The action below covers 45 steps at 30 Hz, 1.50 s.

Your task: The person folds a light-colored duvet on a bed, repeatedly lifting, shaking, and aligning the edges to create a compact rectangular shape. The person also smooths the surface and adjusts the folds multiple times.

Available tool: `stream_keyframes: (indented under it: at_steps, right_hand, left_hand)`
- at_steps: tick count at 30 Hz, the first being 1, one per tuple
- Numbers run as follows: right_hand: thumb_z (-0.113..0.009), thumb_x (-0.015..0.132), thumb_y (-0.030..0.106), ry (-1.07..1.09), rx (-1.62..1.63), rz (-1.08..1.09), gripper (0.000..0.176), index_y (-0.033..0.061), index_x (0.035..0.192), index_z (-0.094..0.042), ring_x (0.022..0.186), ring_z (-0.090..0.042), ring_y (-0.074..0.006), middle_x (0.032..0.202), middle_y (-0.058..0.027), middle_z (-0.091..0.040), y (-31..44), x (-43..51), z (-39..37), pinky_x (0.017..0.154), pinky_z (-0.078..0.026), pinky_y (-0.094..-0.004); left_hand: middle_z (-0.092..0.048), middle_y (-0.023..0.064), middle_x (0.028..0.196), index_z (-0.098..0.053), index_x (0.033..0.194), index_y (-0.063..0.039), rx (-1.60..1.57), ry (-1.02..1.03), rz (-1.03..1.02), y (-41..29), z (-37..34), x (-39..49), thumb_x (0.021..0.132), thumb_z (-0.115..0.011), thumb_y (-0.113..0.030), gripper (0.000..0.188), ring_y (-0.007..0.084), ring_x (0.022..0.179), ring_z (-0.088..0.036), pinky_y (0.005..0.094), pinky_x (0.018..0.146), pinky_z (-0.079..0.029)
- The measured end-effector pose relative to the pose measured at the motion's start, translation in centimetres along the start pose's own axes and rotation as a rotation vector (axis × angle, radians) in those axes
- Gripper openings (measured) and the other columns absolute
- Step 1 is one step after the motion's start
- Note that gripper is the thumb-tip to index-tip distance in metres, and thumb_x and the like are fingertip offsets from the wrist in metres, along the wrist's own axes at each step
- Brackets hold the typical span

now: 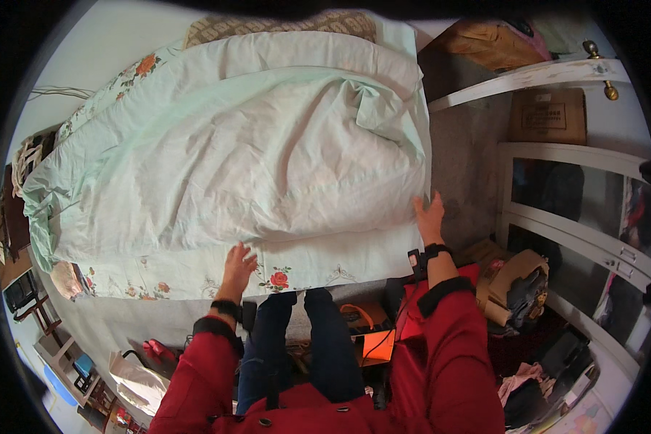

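Note:
A pale mint-white quilt (238, 163) lies rumpled across the bed, with a bunched fold near its upper right corner. Below its near edge shows a floral bed sheet (184, 274) printed with red roses. My left hand (238, 267) hovers by that near edge, over the sheet, fingers apart and slightly curled. At the right side of the bed is my right hand (431, 218), thumb and fingers spread beside the quilt's edge. Whether its thumb touches the cloth I cannot tell. Neither hand grips anything.
A patterned brown cushion (282, 27) rests at the bed's far end. To the right stand a white cabinet (569, 217) with dark panes, a cardboard box (548, 116) and an open carton stuffed with cloth (515, 287). An orange-and-dark box (377, 344) sits near my legs.

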State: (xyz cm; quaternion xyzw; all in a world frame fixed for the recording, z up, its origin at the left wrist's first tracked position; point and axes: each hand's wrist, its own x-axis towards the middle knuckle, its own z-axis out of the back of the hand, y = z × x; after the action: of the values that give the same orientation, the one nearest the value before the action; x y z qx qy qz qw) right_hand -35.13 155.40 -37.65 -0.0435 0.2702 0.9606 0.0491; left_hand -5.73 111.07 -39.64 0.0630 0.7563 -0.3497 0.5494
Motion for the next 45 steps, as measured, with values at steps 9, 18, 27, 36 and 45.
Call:
stream_keyframes:
  at_steps: [9,18,27,36,45]
  right_hand:
    - [-0.066,0.079,0.043,0.385,0.178,-0.197,0.059,-0.0098,0.103,-0.058,0.088,-0.06,-0.0314,0.096,-0.0239,-0.063,4.0,1.7,-0.9,0.078,-0.046,-0.0374]
    - [-0.061,0.083,0.035,0.35,0.123,-0.184,0.044,-0.006,0.098,-0.061,0.079,-0.063,-0.0301,0.087,-0.0208,-0.065,7.3,-3.4,12.1,0.072,-0.047,-0.0368]
    - [-0.061,0.084,0.028,0.396,-0.156,-0.386,0.036,-0.0046,0.1,-0.058,0.088,-0.059,-0.0359,0.091,-0.023,-0.062,1.8,-20.9,15.1,0.079,-0.046,-0.0404]
    - [-0.067,0.075,0.015,0.254,-0.153,0.359,0.046,-0.0014,0.114,-0.048,0.096,-0.054,-0.0372,0.105,-0.0199,-0.054,6.1,-10.8,1.8,0.078,-0.045,-0.0439]
    - [-0.057,0.082,0.016,-0.249,0.131,-0.298,0.026,0.0009,0.102,-0.057,0.087,-0.061,-0.0362,0.093,-0.019,-0.064,0.9,3.7,8.8,0.077,-0.047,-0.0407]
  left_hand:
    - [-0.051,0.0129,0.123,-0.049,0.122,-0.004,-0.636,0.05,-0.018,-4.7,-6.1,3.9,0.09,-0.056,-0.024,0.038,0.0273,0.115,-0.048,0.0416,0.097,-0.04]
    - [-0.061,0.0086,0.101,-0.055,0.108,0.003,-0.398,-0.078,-0.176,-10.1,-6.5,-8.8,0.086,-0.059,-0.01,0.026,0.019,0.092,-0.059,0.032,0.079,-0.05]
    - [-0.059,0.0158,0.1,-0.046,0.118,0.004,-0.144,-0.197,0.085,-0.9,-0.1,-17.7,0.083,-0.063,-0.009,0.041,0.0266,0.086,-0.061,0.0372,0.073,-0.052]
    - [-0.062,0.0152,0.083,-0.048,0.111,0.006,0.761,-0.148,0.172,2.3,0.5,-10.6,0.083,-0.059,-0.015,0.037,0.0203,0.06,-0.062,0.0283,0.048,-0.049]
    - [-0.064,0.0106,0.069,-0.06,0.102,0.0,1.189,0.153,-0.354,-2.7,-5.2,-11.6,0.081,-0.06,-0.014,0.025,0.0188,0.063,-0.063,0.0319,0.061,-0.049]
